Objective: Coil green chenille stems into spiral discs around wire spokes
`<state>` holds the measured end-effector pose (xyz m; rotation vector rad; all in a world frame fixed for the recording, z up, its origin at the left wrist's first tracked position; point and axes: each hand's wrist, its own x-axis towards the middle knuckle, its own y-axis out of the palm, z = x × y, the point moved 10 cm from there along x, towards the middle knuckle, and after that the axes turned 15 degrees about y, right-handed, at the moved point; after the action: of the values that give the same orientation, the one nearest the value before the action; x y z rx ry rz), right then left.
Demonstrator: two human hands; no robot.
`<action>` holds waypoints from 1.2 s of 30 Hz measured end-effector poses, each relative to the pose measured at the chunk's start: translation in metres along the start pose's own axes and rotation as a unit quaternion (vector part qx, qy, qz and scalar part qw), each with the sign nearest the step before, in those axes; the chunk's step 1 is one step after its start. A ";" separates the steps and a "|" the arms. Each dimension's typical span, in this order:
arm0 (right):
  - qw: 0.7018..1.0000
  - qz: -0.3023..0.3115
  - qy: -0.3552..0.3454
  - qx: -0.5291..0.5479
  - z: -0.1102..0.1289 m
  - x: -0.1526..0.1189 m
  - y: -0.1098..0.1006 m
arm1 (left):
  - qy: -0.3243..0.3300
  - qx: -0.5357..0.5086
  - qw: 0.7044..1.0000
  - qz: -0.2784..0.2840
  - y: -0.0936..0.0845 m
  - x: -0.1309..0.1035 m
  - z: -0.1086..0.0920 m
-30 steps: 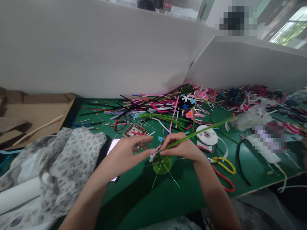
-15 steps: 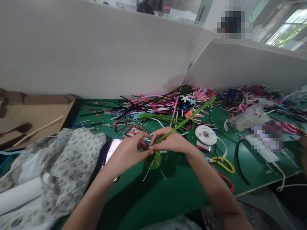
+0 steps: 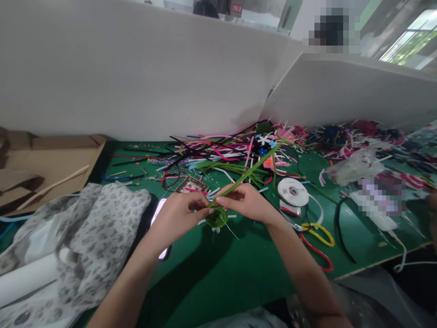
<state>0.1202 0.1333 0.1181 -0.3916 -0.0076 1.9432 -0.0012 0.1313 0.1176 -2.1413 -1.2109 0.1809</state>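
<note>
The surface (image 3: 218, 273) closest to the person takes the shadow of both forearms. Just beyond, the two hands meet over a green coil (image 3: 218, 220), held up between them, it seems, so that it can be turned freely. The left hand (image 3: 184, 212) pinches the coil's edge between thumb and fingers, apparently to steady it; its inner fingertips are partly hidden. The right hand (image 3: 247, 202) is narrowed on the green strands (image 3: 252, 170) where they join the coil, probably to guide them round under tension. Their long free end slants up and away to the right, out of the fingers' path. A small white flower (image 3: 215, 229) shows under the coil, and a thin wire (image 3: 233, 231) sticks out toward the person.

The scissors (image 3: 317, 233) lie right of the right forearm, handles toward the person, likely for easy reach. A patterned cloth (image 3: 105, 218) fills the left side, and a phone (image 3: 159, 217) lies partly hidden behind the left hand.

Farther off, a white spool (image 3: 292, 192) lies flat, perhaps so it won't roll. Beyond the hands, green strips (image 3: 227, 167) sit bunched by colour, near enough to pick from. Behind them, mixed strips (image 3: 215, 145) are heaped toward the white partition (image 3: 136, 68), which bounds the surface at the back.
</note>
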 end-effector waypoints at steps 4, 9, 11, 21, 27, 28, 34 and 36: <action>1.000 -0.009 0.011 0.018 -0.007 0.003 0.000 | -0.003 0.008 1.000 0.006 0.002 0.001 0.000; 0.998 -0.061 0.006 0.029 -0.007 0.003 -0.010 | -0.003 0.004 1.000 -0.015 -0.001 0.001 0.002; 0.997 -0.067 0.004 0.046 -0.008 0.002 -0.013 | -0.003 0.003 1.000 -0.024 -0.004 0.001 0.002; 0.937 -0.162 0.015 0.311 -0.042 -0.021 -0.037 | -0.070 0.035 0.976 -0.203 -0.062 -0.023 0.023; 0.941 -0.147 0.000 0.305 -0.041 -0.025 -0.034 | -0.074 0.049 0.978 -0.188 -0.060 -0.022 0.024; 0.942 -0.151 -0.002 0.301 -0.042 -0.026 -0.035 | -0.070 0.044 0.980 -0.181 -0.057 -0.019 0.023; 0.945 -0.186 0.000 0.268 -0.064 -0.035 -0.047 | -0.038 0.039 0.991 -0.124 -0.038 -0.004 0.018; 0.947 -0.205 0.004 0.247 -0.072 -0.040 -0.052 | -0.041 0.036 0.993 -0.106 -0.031 -0.001 0.020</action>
<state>0.2001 0.1058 0.0702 -0.0529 0.3698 1.4637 -0.0323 0.1512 0.1207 -1.9448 -1.4484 0.2177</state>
